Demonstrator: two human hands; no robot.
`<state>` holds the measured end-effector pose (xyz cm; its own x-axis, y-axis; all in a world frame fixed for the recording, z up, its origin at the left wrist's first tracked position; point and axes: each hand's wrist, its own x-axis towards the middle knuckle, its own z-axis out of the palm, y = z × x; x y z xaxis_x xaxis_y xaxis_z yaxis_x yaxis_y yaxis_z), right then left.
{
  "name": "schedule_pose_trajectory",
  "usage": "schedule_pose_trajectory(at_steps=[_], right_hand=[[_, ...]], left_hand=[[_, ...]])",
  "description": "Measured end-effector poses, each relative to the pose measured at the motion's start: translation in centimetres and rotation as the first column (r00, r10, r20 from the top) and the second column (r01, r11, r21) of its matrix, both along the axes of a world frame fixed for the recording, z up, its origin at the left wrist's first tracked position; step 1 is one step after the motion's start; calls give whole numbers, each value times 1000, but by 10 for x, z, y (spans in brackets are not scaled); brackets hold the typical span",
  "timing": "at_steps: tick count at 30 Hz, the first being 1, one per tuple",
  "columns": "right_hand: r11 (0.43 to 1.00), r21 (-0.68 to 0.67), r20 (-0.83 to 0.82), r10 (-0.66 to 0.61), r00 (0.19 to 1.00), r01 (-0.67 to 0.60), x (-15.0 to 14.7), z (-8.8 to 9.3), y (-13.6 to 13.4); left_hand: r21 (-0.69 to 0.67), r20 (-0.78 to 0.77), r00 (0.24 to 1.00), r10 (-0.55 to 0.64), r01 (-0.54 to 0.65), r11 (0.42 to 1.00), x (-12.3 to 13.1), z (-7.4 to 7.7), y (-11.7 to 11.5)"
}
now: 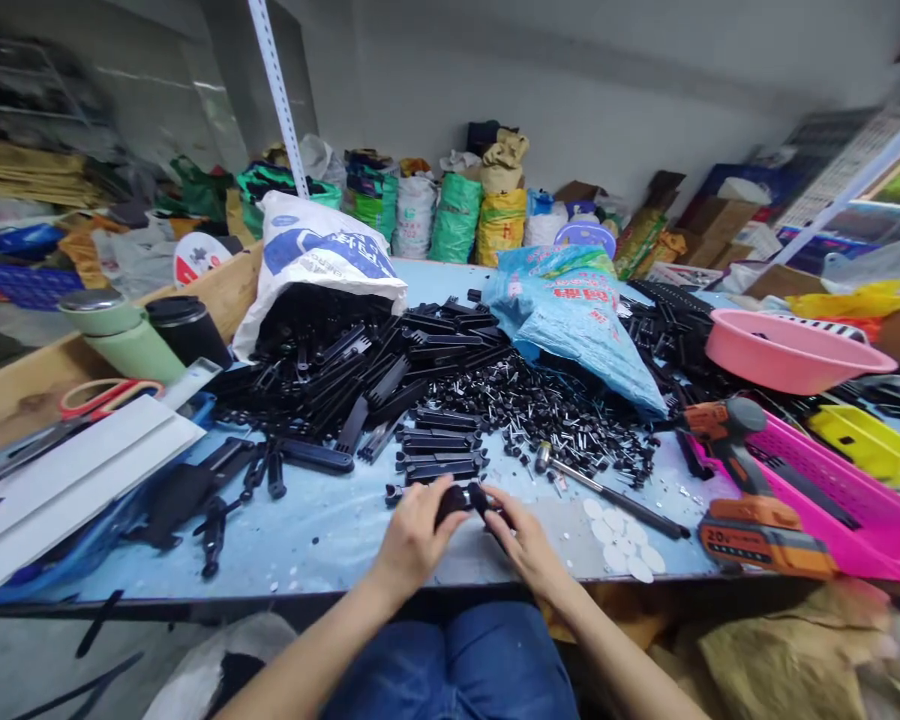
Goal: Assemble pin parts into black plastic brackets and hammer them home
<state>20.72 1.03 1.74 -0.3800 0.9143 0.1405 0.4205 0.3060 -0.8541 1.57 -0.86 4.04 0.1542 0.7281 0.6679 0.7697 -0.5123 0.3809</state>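
Near the table's front edge, my left hand (418,530) is closed around a black plastic part (454,503). My right hand (521,540) pinches another black piece (480,498) right beside it, and the two pieces seem to touch. Just beyond my hands lies a row of black handle-like parts (442,443). Small black pieces with metal pins (547,400) are heaped behind, below a blue sack (570,305). Longer black parts (345,380) spill from a white sack (326,245). A small hammer (619,497) rests to the right of my hands.
White discs (624,540) lie right of my hands. Farther right are an orange cordless drill (750,490), a magenta basket (870,530) and a pink basin (795,350). At left are scissors (109,395), white panels (82,480), a green bottle (124,335) and a black cup (187,330).
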Motion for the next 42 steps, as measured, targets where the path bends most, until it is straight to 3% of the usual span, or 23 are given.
schedule_pose_trajectory(at_steps=[2,4,9,12,15,17,19,22,25,28,31,33,36,37,38,40,42], right_hand=[[975,-212,-172,-101,980,64,0,3,1],[925,-378,-274,-147,950,35,-1,7,0],[837,-542,-422,-197,885,-73,-8,9,-9],[893,-443,-438,-136,889,-81,-4,9,-8],[983,-160,-316,31,948,-86,8,14,-1],[990,75,-189,135,973,-123,17,19,4],[957,236,-89,197,976,-172,20,25,7],[940,307,-88,180,980,-145,13,29,1],[952,308,-221,65,973,6,-4,28,-12],[952,298,-307,26,951,70,-17,25,-23],[968,243,-279,10,960,60,-22,21,-25],[979,202,-134,54,989,-27,-19,19,-18],[974,174,211,108,971,-146,4,19,10],[976,182,308,60,950,-121,17,20,23],[978,201,390,-28,920,-55,33,22,38],[956,259,516,-255,818,135,70,25,70],[905,302,604,-424,675,299,106,29,101]], left_hand=[[-124,6,997,-80,80,989,13,-8,-5],[-259,85,993,-79,99,961,20,-10,-7],[-437,316,941,-122,258,861,29,1,-10],[-430,374,922,-96,264,863,31,6,-13],[-382,353,931,-95,236,894,31,9,-17],[-338,326,938,-118,232,912,31,10,-20],[-281,311,941,-132,224,933,34,9,-23],[-141,321,944,-79,131,981,45,7,-27],[9,360,932,40,-46,999,57,6,-29],[63,371,929,9,-35,997,58,8,-26],[-59,436,900,-8,38,998,54,5,-23],[-256,568,813,130,24,966,53,-4,-24],[-516,687,604,403,15,857,51,-28,-32],[-550,665,602,442,-6,835,49,-35,-36],[-547,609,655,448,-62,835,46,-41,-40],[-431,370,850,374,-200,880,38,-47,-44],[-243,25,980,197,-185,952,31,-44,-41]])
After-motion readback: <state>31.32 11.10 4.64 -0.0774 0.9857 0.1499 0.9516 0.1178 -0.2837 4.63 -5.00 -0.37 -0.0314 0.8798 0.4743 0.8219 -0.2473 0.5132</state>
